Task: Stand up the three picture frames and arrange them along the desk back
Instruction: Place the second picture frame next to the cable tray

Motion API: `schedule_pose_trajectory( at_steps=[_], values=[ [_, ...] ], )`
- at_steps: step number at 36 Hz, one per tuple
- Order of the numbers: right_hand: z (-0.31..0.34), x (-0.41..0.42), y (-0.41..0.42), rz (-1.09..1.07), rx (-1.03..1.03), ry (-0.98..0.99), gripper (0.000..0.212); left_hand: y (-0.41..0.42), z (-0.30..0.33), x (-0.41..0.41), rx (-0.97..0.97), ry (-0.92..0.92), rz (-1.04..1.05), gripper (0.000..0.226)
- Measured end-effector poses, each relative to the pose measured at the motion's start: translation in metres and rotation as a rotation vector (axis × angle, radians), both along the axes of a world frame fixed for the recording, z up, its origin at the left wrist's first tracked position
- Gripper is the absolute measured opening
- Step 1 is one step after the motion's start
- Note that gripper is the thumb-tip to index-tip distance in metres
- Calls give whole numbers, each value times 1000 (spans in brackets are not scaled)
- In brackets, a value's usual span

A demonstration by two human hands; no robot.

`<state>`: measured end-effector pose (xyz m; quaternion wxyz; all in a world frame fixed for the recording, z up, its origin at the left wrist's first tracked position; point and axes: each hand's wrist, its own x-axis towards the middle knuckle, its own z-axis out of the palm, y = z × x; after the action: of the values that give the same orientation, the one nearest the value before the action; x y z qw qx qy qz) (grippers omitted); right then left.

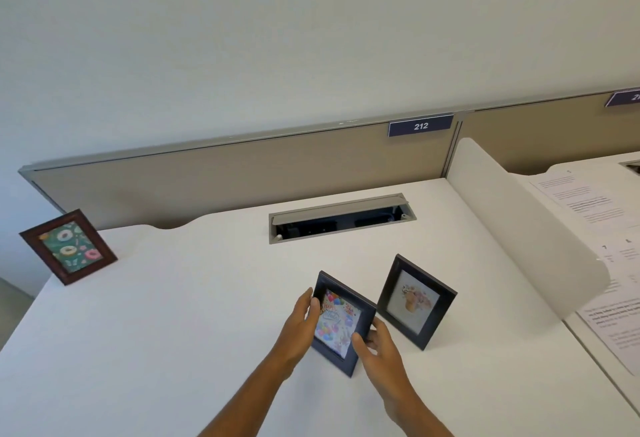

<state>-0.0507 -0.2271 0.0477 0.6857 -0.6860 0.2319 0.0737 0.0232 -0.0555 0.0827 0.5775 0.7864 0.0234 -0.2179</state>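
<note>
We've got both hands on the black square frame with the balloon birthday print (341,324), sitting near the front middle of the white desk (173,315). Our left hand (298,329) pinches its left edge, thumb on the front, and our right hand (375,341) pinches the lower right corner the same way. The fingers behind the frame are hidden, and so is its stand, so we can't tell if it rests on the desk or is lifted. The print's lettering looks like "Happy" something, too blurry to be sure.

Just beside it on the right, the black square frame with the flower bouquet print (415,301) stands upright. Well apart, at the back left corner, the dark red wooden frame with the donut picture (68,246) stands too.

The blue tag (420,125) on the beige partition (225,173) reads "212". A second tag (623,98) is cut off by the picture's right edge. The printed sheets (588,204) on the next desk are unreadable.
</note>
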Motion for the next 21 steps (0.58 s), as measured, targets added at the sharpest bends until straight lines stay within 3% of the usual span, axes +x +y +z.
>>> schedule_pose_trajectory(
  at_steps=[7,12,21],
  values=[
    [-3,8,-3,-4,100,46,15,4,-1,7,-37,2,41,41],
    [-7,9,-5,-6,194,96,17,7,-4,6,-41,-31,48,23],
    [-4,12,2,52,136,113,27,22,-5,3,-49,-95,83,23]
  ],
)
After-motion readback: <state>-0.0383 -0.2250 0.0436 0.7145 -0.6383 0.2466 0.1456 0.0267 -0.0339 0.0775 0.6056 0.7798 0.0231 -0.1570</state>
